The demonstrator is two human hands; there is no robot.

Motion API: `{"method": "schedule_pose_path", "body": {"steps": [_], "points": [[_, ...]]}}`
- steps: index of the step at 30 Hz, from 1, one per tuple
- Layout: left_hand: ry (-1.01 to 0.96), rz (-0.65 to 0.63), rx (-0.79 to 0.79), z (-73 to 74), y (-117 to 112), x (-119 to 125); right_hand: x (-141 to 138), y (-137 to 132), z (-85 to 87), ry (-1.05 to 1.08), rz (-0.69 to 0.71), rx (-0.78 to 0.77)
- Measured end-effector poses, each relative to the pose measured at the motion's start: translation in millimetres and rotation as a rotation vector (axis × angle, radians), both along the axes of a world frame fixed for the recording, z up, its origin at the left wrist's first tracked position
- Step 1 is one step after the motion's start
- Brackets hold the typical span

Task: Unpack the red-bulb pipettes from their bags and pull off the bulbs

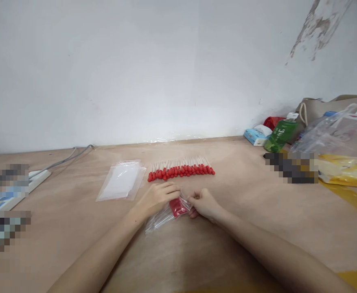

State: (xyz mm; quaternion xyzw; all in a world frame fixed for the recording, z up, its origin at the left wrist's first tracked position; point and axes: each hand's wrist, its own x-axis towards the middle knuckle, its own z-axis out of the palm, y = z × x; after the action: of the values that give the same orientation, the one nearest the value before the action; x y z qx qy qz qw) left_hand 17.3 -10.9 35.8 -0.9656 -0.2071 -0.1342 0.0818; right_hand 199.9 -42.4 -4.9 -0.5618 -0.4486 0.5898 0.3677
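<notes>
A clear plastic bag [159, 220] lies between my hands on the table, with a flat red piece [177, 207] showing inside or under the film; I cannot tell which. My left hand [159, 197] is curled over the bag's upper edge, its fingers closed on the film. At the bag's right end, my right hand [208, 206] pinches the edge between thumb and fingers. Just beyond the hands lies a row of thin pale sticks with red tips [181, 169], the red ends toward me. Left of the row rests a stack of flat clear bags [121, 180].
At the back right are a green bottle [281, 134], a blue tissue pack [256, 136], a beige bag [318, 106] and crumpled clear plastic [327, 132]. A power strip [39, 178] with a grey cable lies left. A white wall [135, 69] borders the table's far edge.
</notes>
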Motion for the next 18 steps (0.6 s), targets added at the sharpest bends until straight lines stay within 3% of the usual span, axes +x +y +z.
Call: {"method": "schedule_pose_path", "body": {"steps": [4,8,14,18], "points": [[0.020,0.072,-0.023,15.2,-1.5,-4.6,11.8,0.0,-7.4,-0.130,0.060,0.268],[0.003,0.135,-0.144,8.6,-8.2,6.9,23.8,1.0,-11.3,-0.340,0.141,0.558],[-0.305,0.360,-0.440,-5.0,-31.7,10.2,35.3,4.1,-10.6,-0.503,0.292,0.589],[-0.365,0.391,-0.585,-10.8,-52.8,-5.9,33.5,5.9,-6.9,-0.509,0.290,0.598]]}}
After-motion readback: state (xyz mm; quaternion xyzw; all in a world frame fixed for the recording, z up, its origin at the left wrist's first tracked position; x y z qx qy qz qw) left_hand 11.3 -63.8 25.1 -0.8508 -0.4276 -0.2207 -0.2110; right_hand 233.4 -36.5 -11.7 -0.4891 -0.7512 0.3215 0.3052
